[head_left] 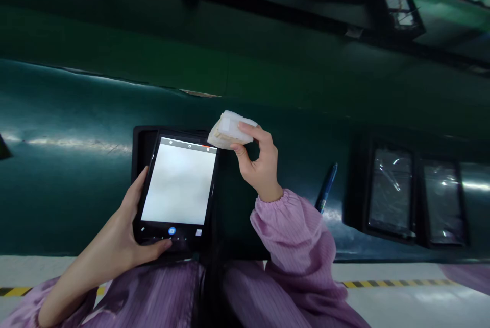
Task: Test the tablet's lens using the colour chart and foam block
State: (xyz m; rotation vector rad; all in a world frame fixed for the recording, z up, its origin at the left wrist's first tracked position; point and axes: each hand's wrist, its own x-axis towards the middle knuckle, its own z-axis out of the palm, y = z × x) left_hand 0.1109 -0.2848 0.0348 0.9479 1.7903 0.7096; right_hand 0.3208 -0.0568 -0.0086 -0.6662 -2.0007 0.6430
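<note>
Near the centre of the frame, the right hand (pixel 260 159) pinches a white pad (pixel 231 129) between thumb and fingers. The pad points left from the fingertips, its long axis running roughly across the frame, and its left tip overlaps the upper-right corner of the tablet (pixel 178 182) in view; whether they touch, one cannot tell.

The tablet lies left of and below the right hand, its screen lit, its long axis running up the frame with the top leaning right. The left hand (pixel 126 231) is nearer to it, gripping its left side with the thumb across the lower edge. A black tray (pixel 140 149) shows behind its upper-left corner.

Farther right, a blue pen (pixel 326 187) lies slanted on the green tabletop (pixel 76 190). Two dark trays (pixel 363 185) sit at the right, and black boxes (pixel 409 33) holding parts at the upper right.
</note>
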